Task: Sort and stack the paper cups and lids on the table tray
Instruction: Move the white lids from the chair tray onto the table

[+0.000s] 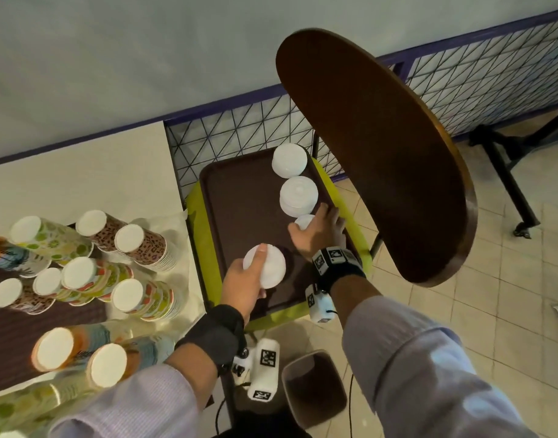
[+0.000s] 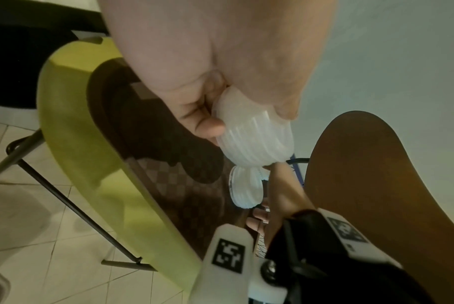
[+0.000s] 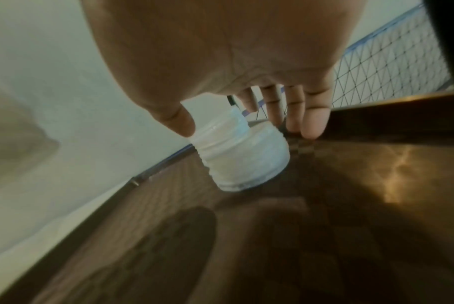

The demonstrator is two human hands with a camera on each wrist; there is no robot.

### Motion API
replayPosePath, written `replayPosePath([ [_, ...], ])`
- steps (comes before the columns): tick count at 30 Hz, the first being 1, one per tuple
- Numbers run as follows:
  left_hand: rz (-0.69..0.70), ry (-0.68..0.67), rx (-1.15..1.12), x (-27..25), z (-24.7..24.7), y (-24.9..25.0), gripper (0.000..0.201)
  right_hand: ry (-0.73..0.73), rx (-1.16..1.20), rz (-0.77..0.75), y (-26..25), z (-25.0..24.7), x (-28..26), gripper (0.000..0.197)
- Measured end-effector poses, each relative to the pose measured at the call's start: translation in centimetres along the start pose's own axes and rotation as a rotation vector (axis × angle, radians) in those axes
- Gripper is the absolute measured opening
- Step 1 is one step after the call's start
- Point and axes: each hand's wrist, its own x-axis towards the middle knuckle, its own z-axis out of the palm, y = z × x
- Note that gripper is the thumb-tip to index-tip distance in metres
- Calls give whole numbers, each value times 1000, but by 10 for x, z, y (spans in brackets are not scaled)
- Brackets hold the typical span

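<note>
A dark brown tray (image 1: 239,197) lies on a yellow-green chair seat (image 1: 200,235). Three stacks of white lids stand along its right side: a far stack (image 1: 288,161), a middle stack (image 1: 298,196) and a near stack (image 1: 304,220). My right hand (image 1: 314,222) spans the near stack (image 3: 246,160), thumb on one side and fingers behind it, down on the tray. My left hand (image 1: 258,270) grips another stack of white lids (image 1: 273,267) a little above the tray's near part; the wrist view shows this stack (image 2: 257,144) held on edge. Stacks of patterned paper cups (image 1: 138,245) lie on the table to the left.
A brown wooden chair back (image 1: 382,153) leans over the tray's right side. A wire-mesh fence (image 1: 239,128) runs behind the chair. A dark bin (image 1: 315,387) stands on the tiled floor below. More cup stacks (image 1: 55,349) crowd the table's near edge.
</note>
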Motion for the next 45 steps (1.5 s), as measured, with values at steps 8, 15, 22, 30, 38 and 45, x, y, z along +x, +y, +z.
replayPosePath([
  [8,-1,-31,54,6,-3,-5,57,94,-194,-87,17,28,-8,84],
  [15,-8,-35,36,3,-7,-3,68,98,-229,-160,28,34,-15,88],
  [22,-8,-21,32,-1,-12,-2,80,85,-144,-121,33,26,-12,96],
  [30,-13,-31,19,-6,-12,-4,63,28,84,-82,35,23,-15,85],
  [38,12,-15,4,-16,-16,3,58,-13,333,39,36,11,-18,43],
  [45,81,-115,-57,-83,-32,41,35,-71,448,1,26,-20,-81,60],
])
